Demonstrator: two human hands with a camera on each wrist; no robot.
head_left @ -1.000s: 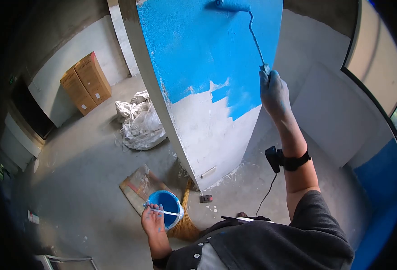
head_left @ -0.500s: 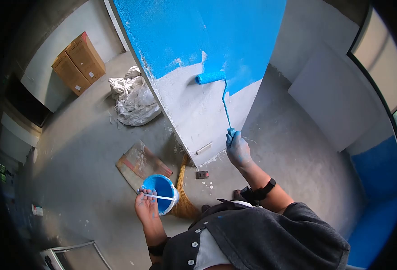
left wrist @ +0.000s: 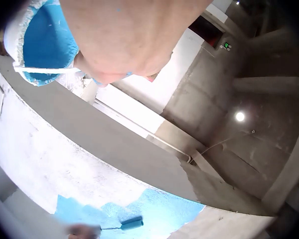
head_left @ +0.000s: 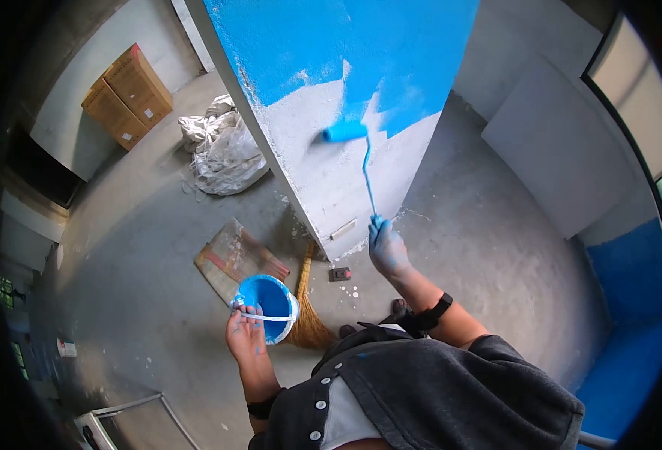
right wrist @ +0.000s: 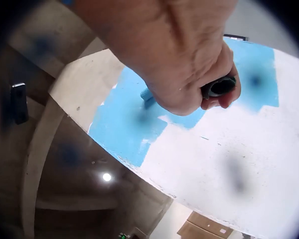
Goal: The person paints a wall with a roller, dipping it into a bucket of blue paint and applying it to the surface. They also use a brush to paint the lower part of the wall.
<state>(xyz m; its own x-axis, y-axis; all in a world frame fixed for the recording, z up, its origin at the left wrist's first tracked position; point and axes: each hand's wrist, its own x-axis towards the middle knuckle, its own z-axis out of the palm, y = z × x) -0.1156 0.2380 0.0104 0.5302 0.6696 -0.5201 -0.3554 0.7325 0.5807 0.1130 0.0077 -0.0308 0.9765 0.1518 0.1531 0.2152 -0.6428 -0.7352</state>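
My right hand [head_left: 388, 251] grips the handle of a paint roller [head_left: 344, 133]. Its blue sleeve lies against the bare white part of the wall [head_left: 316, 176], just under the ragged lower edge of the blue paint [head_left: 331, 45]. In the right wrist view, the handle's dark hollow end [right wrist: 222, 87] sticks out of the fist, and the hand hides most of the roller. Down at the left, my left hand [head_left: 247, 334] holds the white handle [head_left: 271, 319] of a bucket [head_left: 275, 294] with its fingers hooked round it. Blue paint coats the bucket's inside. Both hands have blue smears.
A straw broom [head_left: 308, 322] leans behind the bucket, beside a stained flat board [head_left: 230, 255]. A small dark-and-red device [head_left: 339, 274] lies at the wall's foot. Farther back are a white plastic-wrapped bundle [head_left: 230, 161] and cardboard boxes [head_left: 132, 97]. A metal frame [head_left: 132, 405] stands lower left.
My right hand has brought the roller down from high on the blue area to the white part, and slightly left. Fresh blue shows there. The left hand keeps holding the bucket.
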